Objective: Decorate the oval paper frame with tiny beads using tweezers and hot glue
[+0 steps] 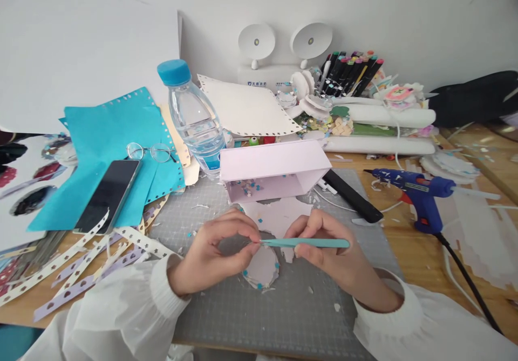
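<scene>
1. Teal tweezers (319,243) sit pinched in our right hand (334,256), its thumb and fingers closed on them.
2. Our left hand (222,242) has thumb and forefinger meeting at the tweezers' tips; we cannot tell what, if anything, is between them.
3. Below, the paper disc (261,267) lies on the grey mat (324,318). Blue bits (259,285) dot its rim, so we judge the edging partly done; gaps show.
4. Loose bits (251,187) lie inside the lilac box (275,158), which opens towards us.
5. On the wooden table (380,242), we see paper strips (89,266) at left, a glue gun (423,188) at right, and a white wall (424,21) behind.
</scene>
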Available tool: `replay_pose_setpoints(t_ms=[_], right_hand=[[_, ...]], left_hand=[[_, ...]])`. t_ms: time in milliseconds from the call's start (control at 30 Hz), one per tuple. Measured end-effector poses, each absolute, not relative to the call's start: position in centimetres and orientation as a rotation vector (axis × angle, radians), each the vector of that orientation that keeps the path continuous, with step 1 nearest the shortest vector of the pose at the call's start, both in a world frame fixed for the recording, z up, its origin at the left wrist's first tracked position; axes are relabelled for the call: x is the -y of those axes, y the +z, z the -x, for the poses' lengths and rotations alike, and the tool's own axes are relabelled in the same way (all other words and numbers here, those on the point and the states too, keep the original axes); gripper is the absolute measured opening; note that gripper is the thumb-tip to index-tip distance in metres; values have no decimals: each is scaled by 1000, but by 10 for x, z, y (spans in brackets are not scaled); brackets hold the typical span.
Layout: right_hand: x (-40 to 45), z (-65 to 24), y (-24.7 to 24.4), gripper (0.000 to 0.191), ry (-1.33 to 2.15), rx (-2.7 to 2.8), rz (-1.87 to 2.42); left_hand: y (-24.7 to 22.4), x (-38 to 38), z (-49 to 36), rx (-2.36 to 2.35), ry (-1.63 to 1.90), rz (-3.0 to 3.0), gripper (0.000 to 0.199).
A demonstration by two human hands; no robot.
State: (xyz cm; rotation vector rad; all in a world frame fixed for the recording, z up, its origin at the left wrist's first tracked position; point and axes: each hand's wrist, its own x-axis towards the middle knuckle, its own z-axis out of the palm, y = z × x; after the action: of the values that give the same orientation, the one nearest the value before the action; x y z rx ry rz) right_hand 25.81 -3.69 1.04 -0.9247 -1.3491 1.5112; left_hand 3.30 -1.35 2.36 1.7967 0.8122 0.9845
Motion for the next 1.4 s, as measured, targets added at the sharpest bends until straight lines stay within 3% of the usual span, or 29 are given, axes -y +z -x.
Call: replay_pose_setpoints(t_ms=[500,800,967,1167,1300,1400], right_hand=[[31,-260,2,17,1566,1105,737],[20,-266,4,20,1501,817,818],[20,-264,5,10,1451,853,907],[20,-263,4,12,1377,927,953],[19,-264,2,14,1368,894,980],[18,-264,1,14,1400,844,978]], left_hand=[[21,15,-28,-899,1014,-1737,5],[18,12,-26,-971,1056,-1459,24],[18,12,-26,-1092,1011,-1581,34],[24,15,-24,-962,939,-1972,15],[26,20,-30,-869,653,-2363,55],[25,21,-33,-827,508,-2493,55]])
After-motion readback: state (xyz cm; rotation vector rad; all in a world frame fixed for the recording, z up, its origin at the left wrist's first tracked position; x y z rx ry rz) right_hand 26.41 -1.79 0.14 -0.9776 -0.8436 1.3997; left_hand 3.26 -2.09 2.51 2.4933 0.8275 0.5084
